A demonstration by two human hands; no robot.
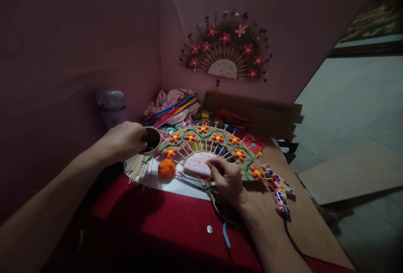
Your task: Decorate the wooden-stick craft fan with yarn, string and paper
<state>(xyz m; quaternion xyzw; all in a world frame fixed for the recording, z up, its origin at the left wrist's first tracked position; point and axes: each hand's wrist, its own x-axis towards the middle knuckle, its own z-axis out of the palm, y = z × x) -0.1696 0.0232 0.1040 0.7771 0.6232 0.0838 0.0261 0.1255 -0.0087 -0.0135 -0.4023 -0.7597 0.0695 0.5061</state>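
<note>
My left hand (127,138) is closed on the rim of a round, cup-like container (153,153) with a dark inside, tilted so its mouth shows. My right hand (228,180) has thumb and forefinger pinched at the pale half-round centre of a decorated fan (197,163); what lies between the fingertips is too small to make out. The fan has twine, orange flowers, a wavy green strip and sticks tipped with coloured beads. An orange yarn ball (166,168) sits left of it. Scissors (206,185) lie by my right hand, their handles partly hidden beneath it.
Thin wooden sticks (138,170) lie under the container. A flower-patterned glue gun (281,193) with a black cord rests on cardboard (302,231) at right. Coloured pipe cleaners (173,111) and a lilac bottle (111,107) stand behind. A similar fan (225,48) hangs on the pink panel.
</note>
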